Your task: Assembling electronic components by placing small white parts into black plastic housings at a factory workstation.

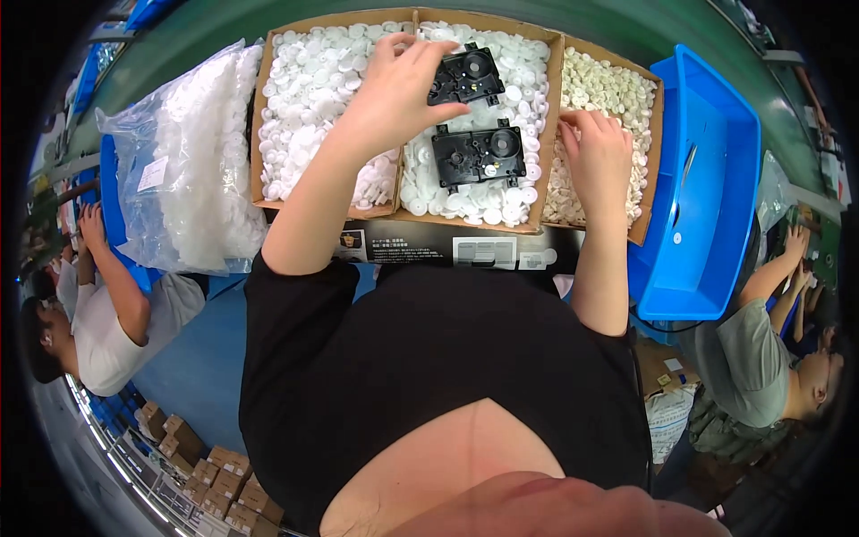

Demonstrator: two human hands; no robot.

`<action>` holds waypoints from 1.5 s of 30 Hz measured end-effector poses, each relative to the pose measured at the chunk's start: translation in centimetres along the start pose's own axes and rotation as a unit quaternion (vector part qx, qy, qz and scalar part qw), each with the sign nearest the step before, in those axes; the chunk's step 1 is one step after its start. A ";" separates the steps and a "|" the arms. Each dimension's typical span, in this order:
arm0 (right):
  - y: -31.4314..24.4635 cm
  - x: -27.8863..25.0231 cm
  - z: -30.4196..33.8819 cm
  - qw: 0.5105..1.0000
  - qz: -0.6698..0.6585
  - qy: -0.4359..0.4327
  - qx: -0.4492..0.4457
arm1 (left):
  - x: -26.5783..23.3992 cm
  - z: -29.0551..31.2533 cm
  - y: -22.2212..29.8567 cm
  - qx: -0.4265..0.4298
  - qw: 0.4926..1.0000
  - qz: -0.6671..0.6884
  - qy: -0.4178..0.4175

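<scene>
Left hand (407, 79) gripping black gear housing (470, 76); second housing (474, 159) below fingers. Right hand (598, 148) curled over cream plastic parts (616, 85), grip unclear.

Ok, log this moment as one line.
left hand: at upper black unit | right hand: at cream pieces | lower black unit: on white discs

Left fingers (428, 55) (bag (192, 161) well left): module A (476, 79) just right; module B (479, 157) on near side, atop discs (431, 202). Right fingers (589, 122): over small parts (608, 80) in carton (652, 166); bin (711, 188) farther right.
</scene>
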State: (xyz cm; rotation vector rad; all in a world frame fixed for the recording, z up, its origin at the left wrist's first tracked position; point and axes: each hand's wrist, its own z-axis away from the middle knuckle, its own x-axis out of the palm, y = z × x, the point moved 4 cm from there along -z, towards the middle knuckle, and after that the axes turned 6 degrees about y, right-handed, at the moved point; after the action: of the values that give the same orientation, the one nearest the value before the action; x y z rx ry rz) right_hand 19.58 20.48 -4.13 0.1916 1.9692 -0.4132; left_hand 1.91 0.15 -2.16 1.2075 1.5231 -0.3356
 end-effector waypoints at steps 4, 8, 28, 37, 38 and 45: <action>0.2 0.0 0.2 1.000 0.006 -0.007 0.017 | 0.3 0.2 0.2 0.020 0.999 -0.020 -0.042; 0.1 -0.2 0.0 1.000 -0.009 -0.011 0.025 | 0.6 0.7 0.2 0.037 0.999 -0.009 -0.037; -5.3 -2.9 -2.1 0.930 -0.360 0.032 0.069 | 0.7 1.0 -0.2 0.053 0.998 -0.019 0.004; -8.3 -0.5 -3.1 0.950 -0.308 -0.019 -0.042 | 0.7 1.1 -0.1 0.047 0.999 -0.008 0.016; -8.3 -0.4 -3.1 0.953 -0.300 -0.010 -0.045 | 0.7 1.1 -0.1 0.047 0.999 -0.009 0.015; -8.2 0.1 -2.9 0.962 -0.261 0.044 -0.070 | 0.7 1.1 -0.1 0.046 0.999 -0.008 0.015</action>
State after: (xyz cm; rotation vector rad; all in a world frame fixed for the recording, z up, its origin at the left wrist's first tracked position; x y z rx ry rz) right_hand 14.51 13.89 -1.46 -0.4159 2.1172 -0.6075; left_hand 2.51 -0.37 -3.13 1.2782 1.5571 -0.4039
